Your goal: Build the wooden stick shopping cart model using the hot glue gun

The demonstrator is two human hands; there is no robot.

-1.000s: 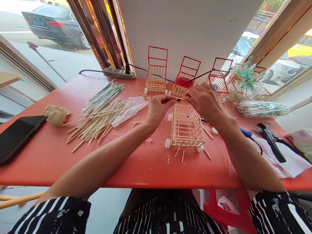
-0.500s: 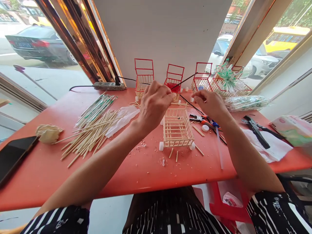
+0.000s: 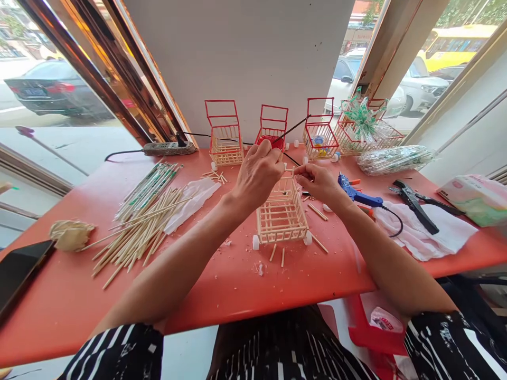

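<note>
A small cart (image 3: 282,232) of thin wooden sticks, with white wheels, stands on the red table in front of me. My left hand (image 3: 261,174) is closed above its back left part, thumb and fingers pinched together. My right hand (image 3: 316,182) pinches at the back right corner. Between the two sets of fingertips a short bit of pale wooden stick (image 3: 289,170) shows; the fingers hide most of it. To the right of my right wrist lies a blue glue gun (image 3: 358,194). Short cut sticks (image 3: 318,212) lie beside the cart.
Finished carts with red handles (image 3: 225,140) line the wall. Loose sticks (image 3: 138,229) and wrapped sticks (image 3: 148,190) lie left, near a phone (image 3: 19,274). At right are black-handled pliers (image 3: 415,206) on a white cloth (image 3: 455,237) and a tissue pack (image 3: 471,195).
Both hands have come down toward the back of the cart, and my right hand has moved left, closer to my left hand. The glue gun now shows more fully beside my right wrist.
</note>
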